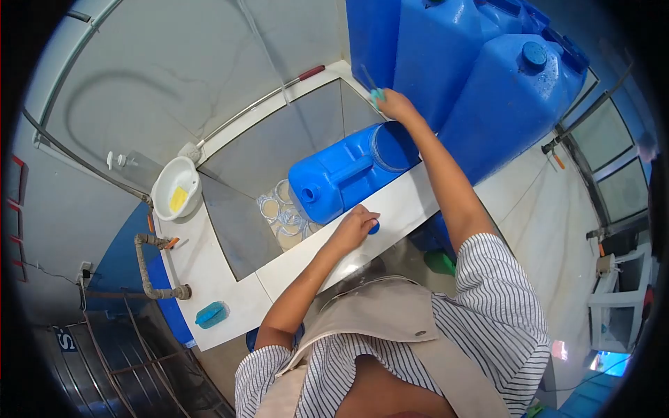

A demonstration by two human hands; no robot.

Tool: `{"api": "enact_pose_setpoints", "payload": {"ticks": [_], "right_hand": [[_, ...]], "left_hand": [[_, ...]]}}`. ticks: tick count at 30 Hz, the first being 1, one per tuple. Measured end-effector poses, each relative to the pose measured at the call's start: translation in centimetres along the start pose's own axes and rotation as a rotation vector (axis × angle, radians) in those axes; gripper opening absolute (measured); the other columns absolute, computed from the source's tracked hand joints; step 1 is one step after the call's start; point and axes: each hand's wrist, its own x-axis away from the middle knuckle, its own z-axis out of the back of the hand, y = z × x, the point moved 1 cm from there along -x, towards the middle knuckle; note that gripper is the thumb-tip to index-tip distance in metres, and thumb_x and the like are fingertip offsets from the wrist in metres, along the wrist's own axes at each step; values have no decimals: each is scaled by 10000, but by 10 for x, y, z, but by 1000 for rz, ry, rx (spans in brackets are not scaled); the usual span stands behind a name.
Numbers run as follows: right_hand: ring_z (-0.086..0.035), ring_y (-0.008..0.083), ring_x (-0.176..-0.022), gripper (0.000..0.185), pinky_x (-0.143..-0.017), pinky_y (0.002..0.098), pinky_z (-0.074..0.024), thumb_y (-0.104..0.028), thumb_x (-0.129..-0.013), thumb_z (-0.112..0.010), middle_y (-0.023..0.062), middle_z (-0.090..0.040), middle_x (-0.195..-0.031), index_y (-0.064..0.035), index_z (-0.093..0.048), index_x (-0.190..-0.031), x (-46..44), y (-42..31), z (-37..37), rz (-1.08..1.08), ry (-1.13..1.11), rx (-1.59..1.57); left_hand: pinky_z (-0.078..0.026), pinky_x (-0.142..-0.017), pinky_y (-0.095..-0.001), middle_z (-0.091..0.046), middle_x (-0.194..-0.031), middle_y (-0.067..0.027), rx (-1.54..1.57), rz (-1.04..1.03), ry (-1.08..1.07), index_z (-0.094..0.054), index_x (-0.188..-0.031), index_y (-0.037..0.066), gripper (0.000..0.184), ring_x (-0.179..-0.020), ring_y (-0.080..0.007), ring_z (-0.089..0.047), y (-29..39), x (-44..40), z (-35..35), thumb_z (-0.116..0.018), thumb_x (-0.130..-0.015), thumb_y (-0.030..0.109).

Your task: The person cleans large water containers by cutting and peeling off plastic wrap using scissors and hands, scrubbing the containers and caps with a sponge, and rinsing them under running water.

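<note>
A blue plastic jug [338,174] lies on its side in the tiled basin [240,157], its round mouth uncapped and facing the front left. My left hand [357,226] is at the basin's front ledge, its fingers closed on a small blue cap [374,227]. Farther up and to the right, my right hand [396,106] grips a thin brush with a light teal part [378,96], above the basin's right edge.
Large blue containers [488,90] stand at the back right. On the left are a white bowl [162,198] with a yellow sponge [179,198], a clear pump bottle [136,167], a pipe tap [145,268] and a teal brush [212,315]. A red-handled rod [244,111] lies along the back rim.
</note>
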Motion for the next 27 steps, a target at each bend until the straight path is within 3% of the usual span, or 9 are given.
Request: {"api": "enact_pose_setpoints", "payload": {"ticks": [6,8,10,12,14,17,22,25,27], "right_hand": [[-621,305,-857,495,-746,398,-456,-471,-886,-486,195,-636,-895,12,-570,-958,65,38,-6,-146,127,-251],[-606,210,-853,446,-736,337,-463,-433,-912,-489,144,-636,-903,-5,-544,-1023,95,-17,12,-94,-100,-489],[-582,159,-900,380,-781,302,-455,-367,-930,-498,120,-631,-970,-18,-517,-1079,117,-43,-22,-26,-170,-859],[-547,164,-1015,357,-861,316,-431,-306,-951,-474,126,-582,-1128,-20,-447,-1162,148,-75,-58,175,-107,-982],[-513,210,-1103,380,-910,340,-409,-288,-960,-445,159,-507,-1243,-11,-376,-1210,179,-121,-64,296,-79,-1044],[-498,368,-1124,445,-933,411,-390,-268,-899,-528,230,-505,-1190,3,-371,-1216,198,-162,-102,408,32,-971],[-533,420,-962,434,-831,447,-424,-254,-868,-509,246,-553,-1052,20,-388,-1182,198,-196,-142,470,161,-693],[-567,402,-889,427,-793,451,-435,-277,-863,-516,219,-595,-939,17,-398,-1149,181,-207,-114,460,11,-657],[-607,332,-824,409,-758,416,-455,-330,-868,-528,172,-623,-871,6,-451,-1088,154,-220,-105,431,-421,-501]], "left_hand": [[-389,-926,-400,-539,-1132,-183,-119,-168,408,-543,-1147,-24,335,-1069,-361,-486,35,-23,20,-565,-852,135],[-370,-943,-423,-523,-1172,-178,-113,-201,579,-547,-1148,0,332,-1098,-366,-469,35,-48,37,-555,-857,160],[-351,-961,-446,-507,-1211,-172,-115,-230,756,-552,-1150,24,329,-1126,-371,-452,33,-52,55,-545,-863,185],[-294,-981,-494,-482,-1247,-156,-800,-70,818,-565,-1160,97,333,-1156,-362,-423,29,-41,81,-541,-864,248],[-278,-979,-503,-482,-1241,-149,-736,24,895,-568,-1163,125,337,-1156,-355,-418,10,-17,95,-543,-861,274],[-265,-972,-505,-486,-1221,-135,-619,191,999,-569,-1169,154,341,-1153,-337,-413,-18,22,89,-545,-860,296],[-308,-931,-475,-485,-1194,-135,-545,451,1117,-540,-1184,157,317,-1156,-319,-418,-51,41,89,-500,-891,272],[-363,-872,-487,-492,-1154,-173,-510,562,1113,-485,-1214,114,355,-1141,-350,-428,-42,48,89,-481,-908,293],[-376,-853,-494,-496,-1131,-196,-440,667,1086,-464,-1220,70,386,-1122,-368,-436,-35,54,86,-472,-915,307]]}}
